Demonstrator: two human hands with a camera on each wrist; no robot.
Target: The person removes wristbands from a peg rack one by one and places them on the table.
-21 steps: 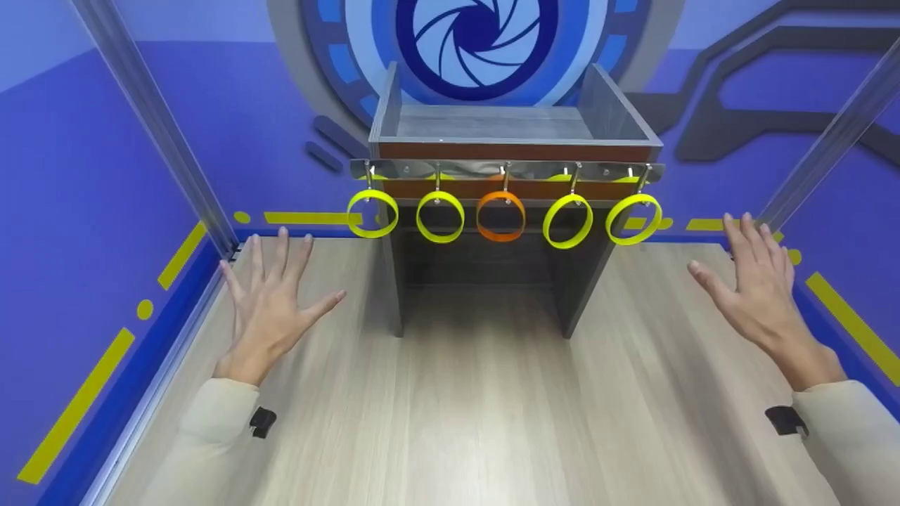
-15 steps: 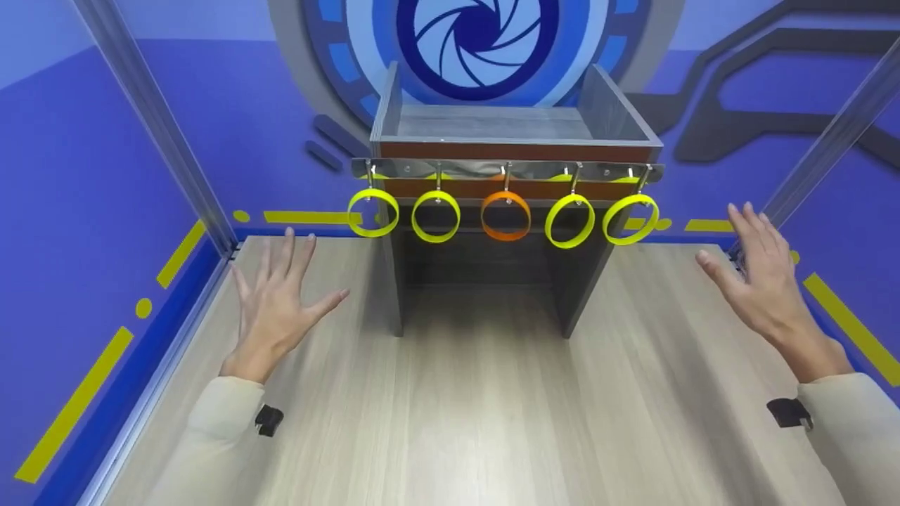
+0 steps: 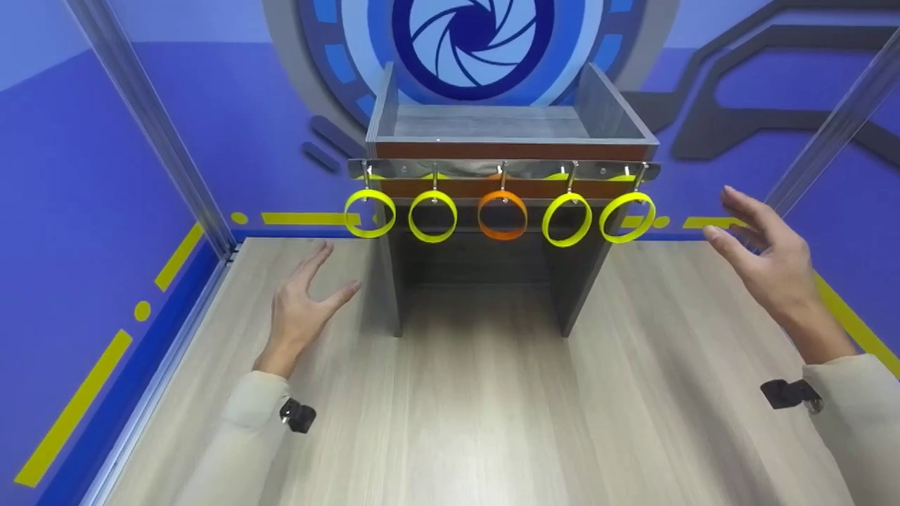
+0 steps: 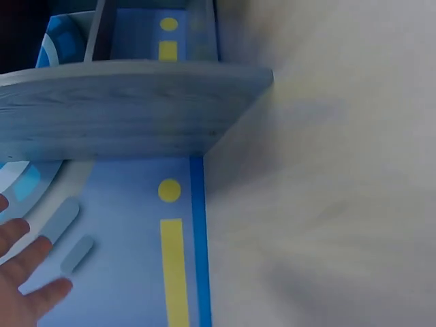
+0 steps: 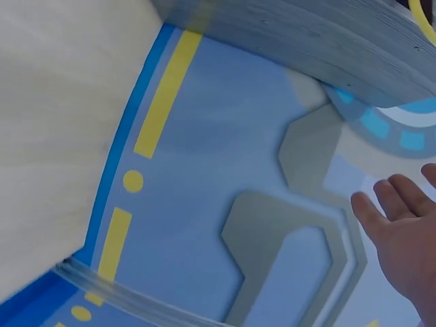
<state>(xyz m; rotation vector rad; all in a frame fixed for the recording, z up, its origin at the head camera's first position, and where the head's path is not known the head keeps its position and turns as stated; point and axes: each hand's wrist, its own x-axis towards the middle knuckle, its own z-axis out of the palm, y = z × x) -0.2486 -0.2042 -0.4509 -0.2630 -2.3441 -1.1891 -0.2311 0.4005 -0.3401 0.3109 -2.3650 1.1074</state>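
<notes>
My left hand (image 3: pixel 299 309) hovers over the table at the left of a grey wooden stand (image 3: pixel 390 281), its fingers loosely extended and holding nothing. On the right, my right hand (image 3: pixel 773 263) is raised with fingers and thumb apart, also holding nothing. Between them, a metal hook rail (image 3: pixel 450 169) runs along the stand's front. An orange ring (image 3: pixel 502 237) hangs from the middle hook, with yellow rings on both sides, among them the leftmost yellow ring (image 3: pixel 348 218) and the rightmost yellow ring (image 3: pixel 652 218). In the left wrist view, my left fingers (image 4: pixel 27 262) show beside the stand's side panel (image 4: pixel 136 112).
The stand has an open top shelf (image 3: pixel 492 123) with raised side panels. Beneath the rail is a dark recess. Blue printed walls (image 3: pixel 232 126) and metal corner posts (image 3: pixel 151 119) enclose the wood-grain table (image 3: pixel 485 407).
My left hand has moved right and turned, its fingers drawing closer together. My right hand has risen slightly and turned, with its fingers bending. The rings still hang from their hooks.
</notes>
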